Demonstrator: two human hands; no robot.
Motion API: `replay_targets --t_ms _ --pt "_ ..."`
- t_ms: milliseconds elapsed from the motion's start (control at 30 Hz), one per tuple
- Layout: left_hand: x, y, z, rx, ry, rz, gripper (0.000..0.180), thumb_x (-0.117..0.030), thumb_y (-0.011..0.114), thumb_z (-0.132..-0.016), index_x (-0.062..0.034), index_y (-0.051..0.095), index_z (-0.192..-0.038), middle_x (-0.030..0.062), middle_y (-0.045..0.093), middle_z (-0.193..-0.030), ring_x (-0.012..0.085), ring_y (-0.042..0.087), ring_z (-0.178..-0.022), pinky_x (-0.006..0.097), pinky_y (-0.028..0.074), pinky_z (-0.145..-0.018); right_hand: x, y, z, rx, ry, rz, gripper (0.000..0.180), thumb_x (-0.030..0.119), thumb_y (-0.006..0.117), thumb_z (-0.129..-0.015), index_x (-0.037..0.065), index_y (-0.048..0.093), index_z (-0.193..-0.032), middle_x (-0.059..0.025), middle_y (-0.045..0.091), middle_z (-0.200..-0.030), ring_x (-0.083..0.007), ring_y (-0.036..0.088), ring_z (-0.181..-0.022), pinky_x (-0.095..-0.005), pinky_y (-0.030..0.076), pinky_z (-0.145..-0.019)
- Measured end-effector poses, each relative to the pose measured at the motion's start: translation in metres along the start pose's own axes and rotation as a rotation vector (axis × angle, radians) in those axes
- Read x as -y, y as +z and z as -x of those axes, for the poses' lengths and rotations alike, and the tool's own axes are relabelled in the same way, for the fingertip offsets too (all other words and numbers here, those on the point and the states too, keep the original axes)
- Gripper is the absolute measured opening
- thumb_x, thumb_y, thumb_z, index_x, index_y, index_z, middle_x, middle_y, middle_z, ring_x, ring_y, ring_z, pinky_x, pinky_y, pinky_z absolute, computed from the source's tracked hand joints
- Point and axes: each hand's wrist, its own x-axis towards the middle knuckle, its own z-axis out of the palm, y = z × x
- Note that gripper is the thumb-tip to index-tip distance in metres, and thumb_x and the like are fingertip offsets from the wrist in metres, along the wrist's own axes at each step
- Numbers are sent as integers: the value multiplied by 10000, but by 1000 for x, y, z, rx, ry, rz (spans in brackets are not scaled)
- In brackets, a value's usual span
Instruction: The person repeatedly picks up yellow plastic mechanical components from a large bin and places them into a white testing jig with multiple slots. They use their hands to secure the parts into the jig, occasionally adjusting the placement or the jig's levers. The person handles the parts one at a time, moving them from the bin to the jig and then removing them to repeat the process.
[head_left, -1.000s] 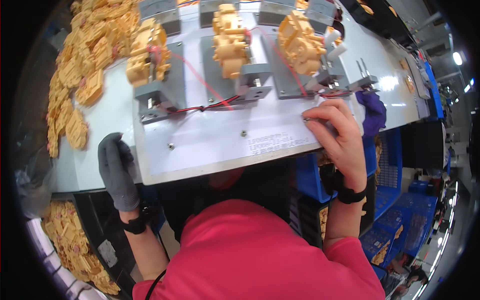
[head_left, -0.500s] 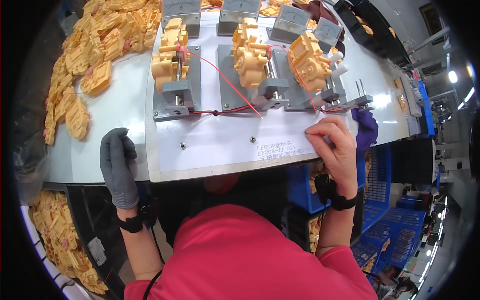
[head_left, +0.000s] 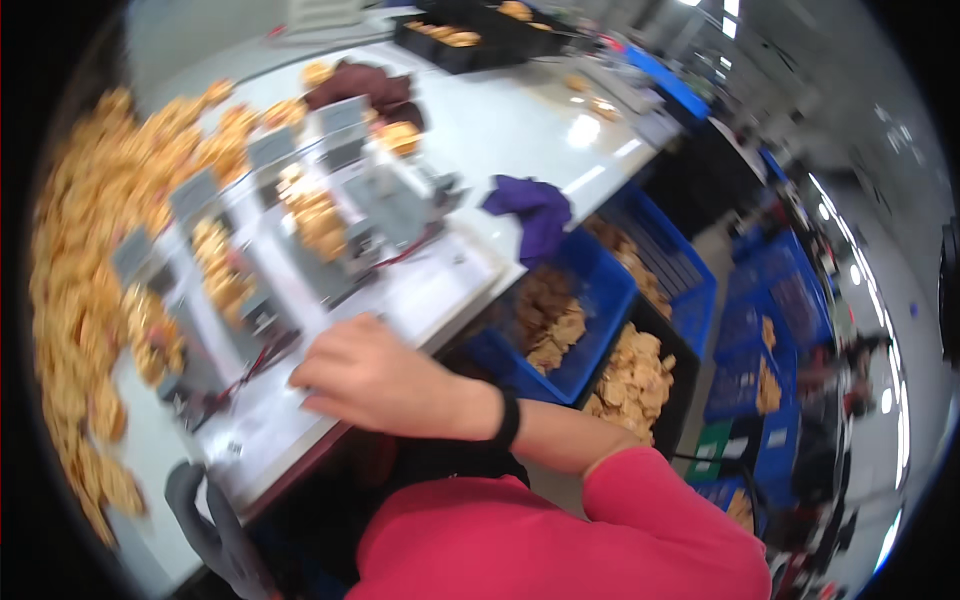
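The picture is blurred by head motion. My right hand (head_left: 375, 385), bare with a black wristband, lies with curled fingers on a white base plate (head_left: 430, 290) near its front edge. Close to its fingertips run red wires (head_left: 250, 368). On the plate stand three grey metal fixtures (head_left: 335, 262), each loaded with yellow-orange moulded parts (head_left: 318, 215). My left hand (head_left: 210, 525), in a grey glove, rests at the table's front edge, left of the plate, holding nothing. Whether the right hand grips anything is hidden by blur.
Heaps of yellow-orange parts (head_left: 85, 260) cover the table's left side. A purple cloth (head_left: 535, 212) lies at the table's right edge and a dark cloth (head_left: 365, 85) behind the fixtures. A blue crate (head_left: 600, 290) and a black crate (head_left: 685, 385) of tan parts stand below the table.
My right hand has slid left from the plate's right corner to its front middle. The view has swung and tilted to the right, bringing the crates and aisle into sight.
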Motion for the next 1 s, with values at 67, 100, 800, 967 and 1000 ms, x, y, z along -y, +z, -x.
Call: replay_targets --t_ms 67,100,800,967,1000 --pt "-2 5 -5 121 80 -18 219 -80 499 -991 42 550 -1165 121 557 -1180 230 514 -1142 343 374 -1041 -6 3 -1 -35 -28 -14 192 151 729 -802 119 643 -970 -39 565 -925 -235 561 -905 -370 421 -814" --pt "-9 7 -5 172 130 -14 212 -78 506 -991 40 551 -1161 121 560 -1160 231 518 -1125 343 380 -1033 -7 2 2 -61 -23 -25 190 151 729 -802 120 642 -969 -38 561 -931 -237 559 -910 -372 422 -814" --pt "-3 13 -19 252 149 -168 230 -120 541 -978 30 580 -1148 117 491 -1138 223 495 -1079 319 415 -922 -53 -44 37 -165 203 166 126 187 709 -841 132 626 -917 -24 550 -904 -231 548 -917 -363 399 -801" --pt "-16 12 -14 224 108 -193 183 -91 560 -945 16 602 -1087 97 507 -1075 210 503 -989 309 415 -836 -28 -32 21 -226 85 144 202 180 719 -828 129 619 -995 -15 560 -936 -219 558 -917 -363 402 -806" --pt "-19 15 -12 199 76 -177 174 -85 563 -939 13 606 -1077 93 510 -1062 208 503 -974 308 414 -824 -22 -24 17 -155 58 109 220 180 722 -823 130 617 -1009 -14 562 -942 -216 559 -914 -364 403 -808"
